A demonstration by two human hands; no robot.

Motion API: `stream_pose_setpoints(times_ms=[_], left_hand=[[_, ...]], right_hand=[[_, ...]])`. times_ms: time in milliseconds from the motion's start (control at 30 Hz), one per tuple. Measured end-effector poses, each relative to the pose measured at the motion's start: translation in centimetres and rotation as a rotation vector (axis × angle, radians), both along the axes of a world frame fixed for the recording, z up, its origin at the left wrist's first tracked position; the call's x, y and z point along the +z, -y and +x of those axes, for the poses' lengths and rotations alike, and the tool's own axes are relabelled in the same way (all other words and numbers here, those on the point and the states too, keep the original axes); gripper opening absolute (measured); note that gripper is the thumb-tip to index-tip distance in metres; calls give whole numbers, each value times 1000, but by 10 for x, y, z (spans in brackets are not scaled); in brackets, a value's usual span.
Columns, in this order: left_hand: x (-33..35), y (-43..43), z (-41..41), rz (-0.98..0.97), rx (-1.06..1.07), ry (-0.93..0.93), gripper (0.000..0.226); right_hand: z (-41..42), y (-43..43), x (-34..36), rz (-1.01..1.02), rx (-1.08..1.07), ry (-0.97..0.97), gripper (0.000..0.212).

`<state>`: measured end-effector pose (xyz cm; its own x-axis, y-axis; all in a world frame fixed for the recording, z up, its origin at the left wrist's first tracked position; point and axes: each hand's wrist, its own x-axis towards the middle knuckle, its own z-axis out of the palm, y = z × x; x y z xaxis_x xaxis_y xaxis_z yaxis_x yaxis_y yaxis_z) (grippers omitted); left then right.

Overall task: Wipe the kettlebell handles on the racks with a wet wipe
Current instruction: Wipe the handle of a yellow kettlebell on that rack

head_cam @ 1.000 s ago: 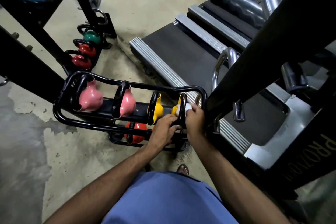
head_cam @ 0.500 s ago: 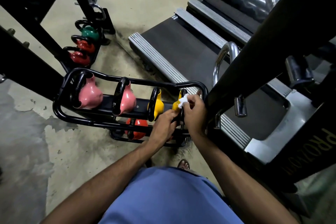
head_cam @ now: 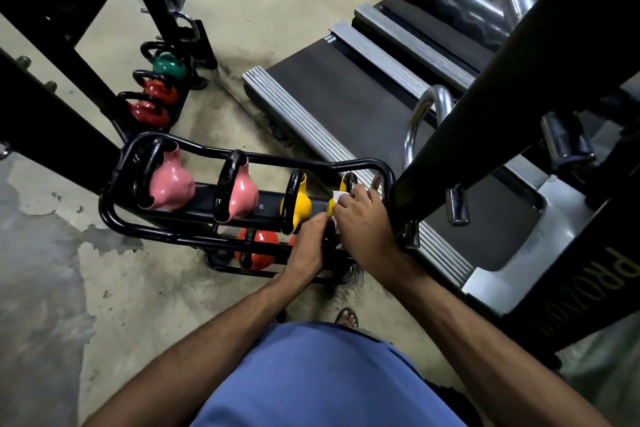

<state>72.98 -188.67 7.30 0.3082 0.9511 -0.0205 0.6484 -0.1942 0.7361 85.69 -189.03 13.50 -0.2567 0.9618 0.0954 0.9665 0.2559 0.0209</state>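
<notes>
A black tube rack (head_cam: pixel 114 215) holds two pink kettlebells (head_cam: pixel 171 184) and two yellow ones. The rightmost yellow kettlebell (head_cam: pixel 346 184) is mostly hidden behind my hands. My right hand (head_cam: pixel 363 222) grips a white wet wipe (head_cam: pixel 337 197) wrapped round that kettlebell's black handle. My left hand (head_cam: pixel 308 243) holds the same handle lower down, just left of my right hand. The other yellow kettlebell (head_cam: pixel 298 206) stands right beside my left hand. Red kettlebells (head_cam: pixel 258 248) sit on the shelf below.
A treadmill (head_cam: pixel 346 97) lies on the floor to the right, and a thick black machine post (head_cam: pixel 485 107) crosses just right of my hands. A second rack at the upper left carries green (head_cam: pixel 169 66) and red kettlebells (head_cam: pixel 157 90). The concrete floor (head_cam: pixel 69 288) spreads left.
My right hand has slid the wipe up and then back down along the handle. My left hand stays on the handle. The view has shifted slightly.
</notes>
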Motion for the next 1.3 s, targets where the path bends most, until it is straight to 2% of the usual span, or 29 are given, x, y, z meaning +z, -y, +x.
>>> stream_pose_setpoints(times_ms=[67, 133, 200, 333, 400, 467, 533, 567, 633, 733, 800, 900, 1000, 1067, 1100, 1167, 1233, 1300], left_hand=[[-2, -2, 0, -27, -51, 13, 19], [-1, -4, -3, -73, -77, 61, 14], [1, -5, -6, -81, -75, 98, 24], [8, -8, -10, -126, -102, 133, 24], [12, -8, -10, -119, -94, 145, 27], [14, -9, -11, -92, -104, 149, 27], [16, -9, -11, -85, -123, 138, 26], [18, -9, -11, -90, -122, 121, 27], [19, -12, -10, -104, -99, 63, 30], [30, -20, -12, -28, 0, 30, 26], [41, -31, -12, 50, 32, 73, 35], [59, -56, -3, 101, -49, 89, 42], [60, -86, 12, 76, -213, -28, 29], [57, -98, 20, 60, -307, -133, 21], [55, -103, 24, 70, -343, -160, 20], [52, -108, 27, 86, -388, -173, 21], [54, -109, 28, 80, -389, -160, 24], [56, -110, 26, 91, -396, -170, 27]], right_hand=[[4, 13, -16, 104, -105, -237, 4], [-2, 28, -19, 111, -293, -535, 13], [-12, 35, -14, 108, -518, -831, 22], [-14, 21, -10, -81, -876, -1251, 19], [-12, 9, -1, -183, -940, -1453, 20], [-9, 1, 12, -310, -953, -1692, 33], [-2, -3, 15, -422, -935, -1813, 38], [1, -4, 13, -443, -940, -1817, 38], [2, -2, 6, -348, -980, -1777, 33], [-1, 10, -7, -163, -919, -1564, 4], [-1, 18, -12, -81, -791, -1327, 10], [4, 22, -11, 93, -444, -858, 6], [10, 16, -10, 174, -119, -404, 16], [9, 13, -13, 195, -22, -231, 18], [8, 14, -16, 183, -18, -212, 16], [8, 19, -23, 122, -79, -306, 12], [5, 30, -27, 69, -212, -494, 17], [0, 39, -26, 90, -398, -770, 9]])
